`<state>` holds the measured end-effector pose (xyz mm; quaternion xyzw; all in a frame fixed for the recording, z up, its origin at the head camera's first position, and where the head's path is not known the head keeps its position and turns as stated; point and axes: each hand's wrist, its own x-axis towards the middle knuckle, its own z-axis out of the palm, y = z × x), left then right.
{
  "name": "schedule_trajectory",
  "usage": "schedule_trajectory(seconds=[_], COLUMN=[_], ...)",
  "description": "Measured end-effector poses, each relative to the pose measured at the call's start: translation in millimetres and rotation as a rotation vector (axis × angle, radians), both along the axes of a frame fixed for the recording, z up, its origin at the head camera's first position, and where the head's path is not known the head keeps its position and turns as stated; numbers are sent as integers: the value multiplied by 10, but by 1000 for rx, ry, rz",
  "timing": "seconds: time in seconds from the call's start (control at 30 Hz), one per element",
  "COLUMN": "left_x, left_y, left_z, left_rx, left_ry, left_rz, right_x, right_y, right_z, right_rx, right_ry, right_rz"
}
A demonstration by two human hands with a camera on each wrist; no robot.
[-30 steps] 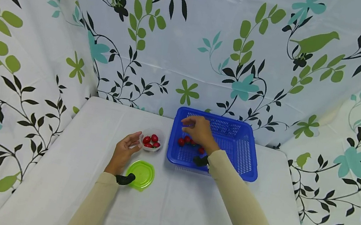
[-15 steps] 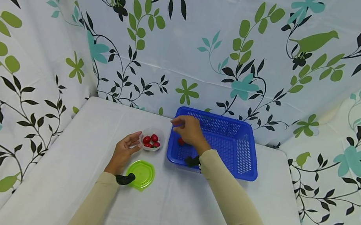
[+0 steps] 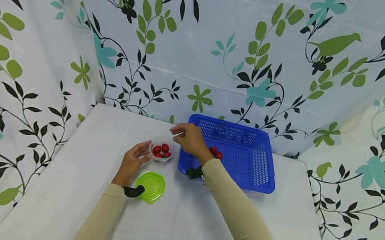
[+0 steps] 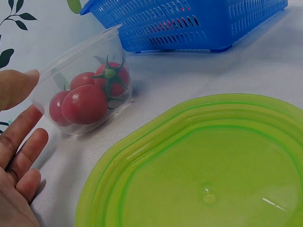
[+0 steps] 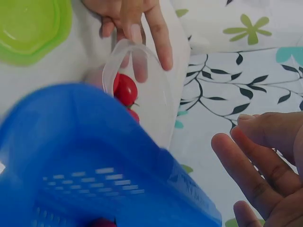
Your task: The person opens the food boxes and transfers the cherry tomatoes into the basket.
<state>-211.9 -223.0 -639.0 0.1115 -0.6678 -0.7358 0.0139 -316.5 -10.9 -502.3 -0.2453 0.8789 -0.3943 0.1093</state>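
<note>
A small clear plastic container (image 3: 172, 147) stands on the white table with several cherry tomatoes (image 4: 85, 105) inside. My left hand (image 3: 133, 162) holds its left side, thumb by the rim and a fingertip lower down the wall. Above the left edge of the blue basket (image 3: 264, 170) hovers my right hand (image 3: 189, 138), its fingertips reaching toward the container but apart from it. In the right wrist view its thumb and fingers are loosely bent, and nothing shows between them. Red cherry tomatoes (image 3: 216, 153) lie in the basket; the right hand and wrist hide part of its floor.
A green plastic lid (image 3: 150, 186) lies on the white tablecloth (image 3: 174, 227) in front of the container, close to the left wrist. Curtains (image 3: 173, 49) printed with leaves and birds stand behind and at both sides of the table.
My right hand has moved left from over the basket to its left edge, uncovering tomatoes on the right. The left hand and container have stayed put.
</note>
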Motion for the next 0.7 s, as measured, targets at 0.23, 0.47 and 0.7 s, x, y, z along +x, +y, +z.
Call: schedule_trajectory(seconds=[0.23,0.47,0.7], left_x=[2,-9,0], left_y=[8,17,13], left_z=[10,-2,0], left_rx=[1,-1,11], left_ry=[-2,10,23], left_rz=[-2,9,21], right_x=[48,60,75], right_y=[-147,-276,-379], right_z=[-33,-132,-203], right_rx=[26,94,132], right_ry=[-32,-22,-74], right_rz=[7,35,51])
